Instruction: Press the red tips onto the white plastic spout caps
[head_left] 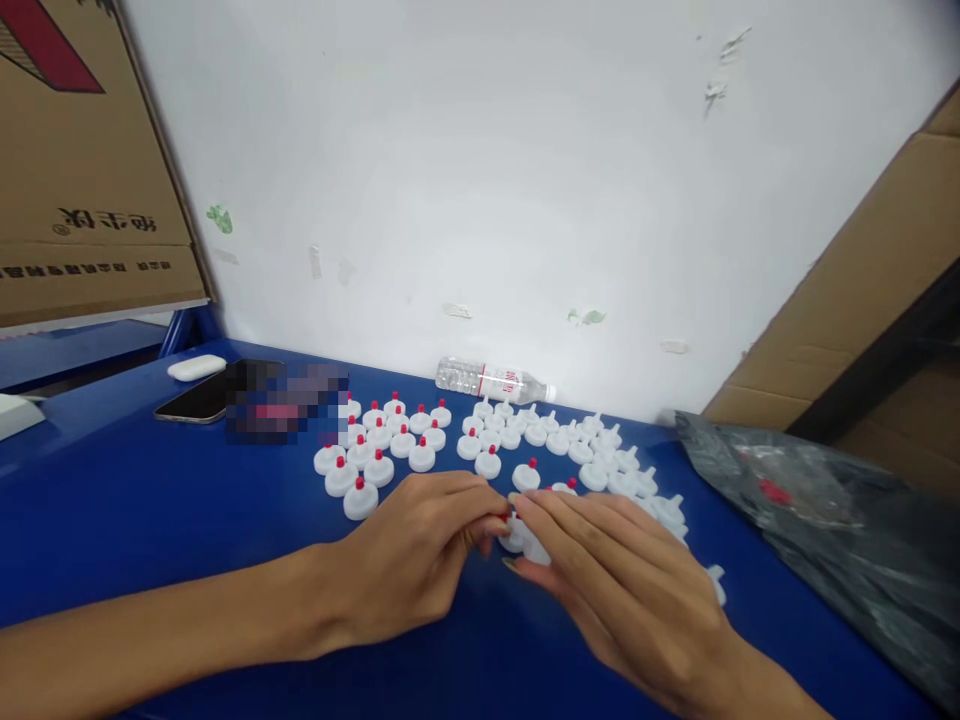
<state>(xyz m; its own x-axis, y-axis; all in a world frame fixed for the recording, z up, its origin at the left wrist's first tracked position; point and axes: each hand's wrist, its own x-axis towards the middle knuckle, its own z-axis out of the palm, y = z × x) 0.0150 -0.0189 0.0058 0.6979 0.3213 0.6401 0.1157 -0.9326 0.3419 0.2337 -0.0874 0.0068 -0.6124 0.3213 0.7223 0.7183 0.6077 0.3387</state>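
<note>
Head view: at the near middle of the table, between our two hands, we have a white cap (534,548), mostly hidden by our fingers. Our right hand (622,580) is closed around it, fingers together and laid over its far side, thumb below. Our left hand (420,545) is curled, thumb and forefinger pinched on a small red tip (504,516); the fingertips of both hands nearly meet, and we cannot tell whether the tip touches the cap.

Just beyond our left hand we see a cluster of red-tipped caps (361,499), standing upright with their nozzles up. Behind and beyond our right hand, bare-nozzled caps (595,475) curve in a crowded arc towards the right, many touching.

Farther out, a clear bottle (480,380) lies on its side by the white wall (525,180). On the left of the blue table (187,520) we have a phone (195,395) with a white case (196,368) near it. On the right lies a dark plastic bag (832,560), with red pieces (774,491) showing in clear plastic on it. A cardboard box (90,150) stands at far left.
</note>
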